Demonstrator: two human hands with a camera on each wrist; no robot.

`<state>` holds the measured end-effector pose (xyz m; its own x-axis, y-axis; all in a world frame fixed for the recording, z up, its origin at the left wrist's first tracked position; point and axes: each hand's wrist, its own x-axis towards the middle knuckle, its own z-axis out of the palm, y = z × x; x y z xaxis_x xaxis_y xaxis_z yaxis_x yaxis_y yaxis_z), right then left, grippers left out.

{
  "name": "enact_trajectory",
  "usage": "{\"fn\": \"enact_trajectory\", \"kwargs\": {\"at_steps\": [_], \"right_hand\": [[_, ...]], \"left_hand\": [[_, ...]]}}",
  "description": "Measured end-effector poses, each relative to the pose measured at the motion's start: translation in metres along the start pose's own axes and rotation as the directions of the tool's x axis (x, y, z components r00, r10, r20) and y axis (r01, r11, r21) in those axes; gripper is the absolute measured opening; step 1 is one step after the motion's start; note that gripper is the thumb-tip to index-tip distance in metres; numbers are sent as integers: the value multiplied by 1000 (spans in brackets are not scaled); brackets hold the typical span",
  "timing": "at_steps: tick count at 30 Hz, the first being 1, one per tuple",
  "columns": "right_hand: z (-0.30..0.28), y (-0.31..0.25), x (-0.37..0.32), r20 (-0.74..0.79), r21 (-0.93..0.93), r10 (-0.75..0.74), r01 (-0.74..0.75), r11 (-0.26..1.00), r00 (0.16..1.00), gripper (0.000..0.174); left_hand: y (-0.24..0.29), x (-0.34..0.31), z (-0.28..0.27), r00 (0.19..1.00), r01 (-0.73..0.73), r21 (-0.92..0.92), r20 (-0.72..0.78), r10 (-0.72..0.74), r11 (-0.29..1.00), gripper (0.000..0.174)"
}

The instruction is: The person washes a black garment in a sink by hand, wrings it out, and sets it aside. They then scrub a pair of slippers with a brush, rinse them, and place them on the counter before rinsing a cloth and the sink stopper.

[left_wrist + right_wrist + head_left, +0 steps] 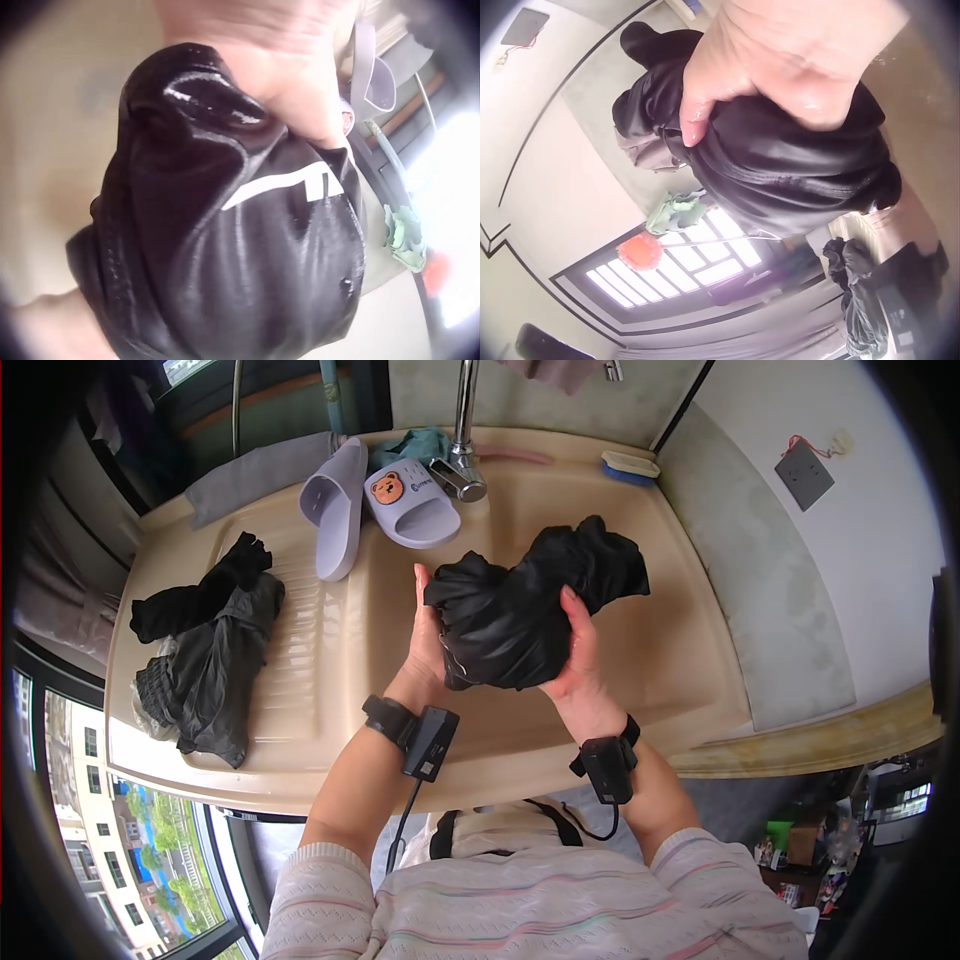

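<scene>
A bunched, wet black garment (510, 620) is held up between both hands over the sink basin (660, 650). My left hand (428, 635) holds its left side, thumb pointing up along the cloth; the other fingers are hidden behind it. My right hand (578, 650) grips the lower right side, and its thumb presses into the folds in the right wrist view. In the left wrist view, the garment (247, 240) shows a white printed mark and a glossy, wet surface.
On the ribbed drainboard (310, 650) lie a black cloth (205, 595) and a dark grey garment (220, 670). Lilac slippers (412, 505) stand at the back beside the faucet (463, 470). A blue-and-white brush (630, 467) rests on the back right rim.
</scene>
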<state>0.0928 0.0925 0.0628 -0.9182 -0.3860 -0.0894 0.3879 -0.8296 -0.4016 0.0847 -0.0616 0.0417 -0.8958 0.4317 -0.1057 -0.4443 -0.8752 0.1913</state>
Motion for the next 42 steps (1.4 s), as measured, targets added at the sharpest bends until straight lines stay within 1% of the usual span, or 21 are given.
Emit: {"fn": "enact_trajectory", "kwargs": {"at_steps": [3,5,6,8,9,11,12,14,16,18,19,21,22,23,24,25,26,27,30,37,42], "right_hand": [[-9,1,0,16,115,68,-69,991,998,30],[-14,-6,3,-52,47,122,-120,992,991,29],[-19,-12,6,-53,47,124,-121,991,991,29],[-24,-21,10,-60,-75,103,-107,991,993,29],[-26,-26,10,-132,-113,86,-101,988,988,27],[-31,-33,16,-192,-156,92,-123,980,977,25],[-35,-36,18,-247,-198,97,-148,969,964,22],[-49,-40,26,-254,-234,150,-212,949,955,22],[-57,-43,30,-266,-267,207,-278,923,942,21],[-59,-43,33,-340,-382,227,-355,853,912,22],[-63,-44,35,-349,-377,227,-358,854,909,22],[-71,-44,36,-331,-574,214,-376,727,919,26],[-68,-44,34,-337,-572,215,-381,726,916,26],[-63,-45,32,-342,-641,228,-404,653,912,28],[-60,-45,31,-348,-703,242,-423,572,906,30],[-61,-44,32,-351,-702,248,-429,569,903,30],[-62,-44,32,-371,-743,291,-470,477,882,30],[-63,-43,32,-392,-777,332,-502,379,858,30],[-53,-46,24,-384,-810,475,-536,238,792,27],[-73,-38,16,-426,-718,610,-660,221,668,20],[-101,-41,11,-490,-651,635,-735,189,597,18]], "left_hand": [[6,3,-7,1000,22,-61,21,-20,998,72],[7,9,-14,984,-90,-14,-155,86,996,47],[8,11,-17,984,-90,-15,-156,87,996,47],[9,11,-16,935,-186,236,-256,246,954,27],[7,10,-16,935,-182,232,-259,241,956,27],[1,4,8,872,-174,551,-299,388,816,23],[-5,5,10,874,-167,548,-303,381,820,23],[-17,7,12,885,-257,738,-80,459,624,20],[-23,10,6,890,-233,781,-70,451,580,20],[-28,10,4,903,-190,939,51,427,288,21],[-31,9,3,906,-182,938,44,421,294,21],[-37,8,3,918,-129,989,92,385,73,19],[-39,6,6,924,-107,993,115,366,-42,19],[-40,1,16,938,-19,994,55,342,-107,21],[-43,1,15,938,-14,995,49,344,-101,21],[-46,1,14,949,-50,985,98,301,-165,21],[-49,0,13,956,-87,970,145,255,-225,22],[-51,0,13,960,-95,963,156,234,-251,22],[-56,-3,10,976,-129,954,171,138,-270,20],[-61,-1,-2,994,-105,971,104,-16,-213,20],[-60,-5,5,998,-5,963,-10,-56,-269,25]]}}
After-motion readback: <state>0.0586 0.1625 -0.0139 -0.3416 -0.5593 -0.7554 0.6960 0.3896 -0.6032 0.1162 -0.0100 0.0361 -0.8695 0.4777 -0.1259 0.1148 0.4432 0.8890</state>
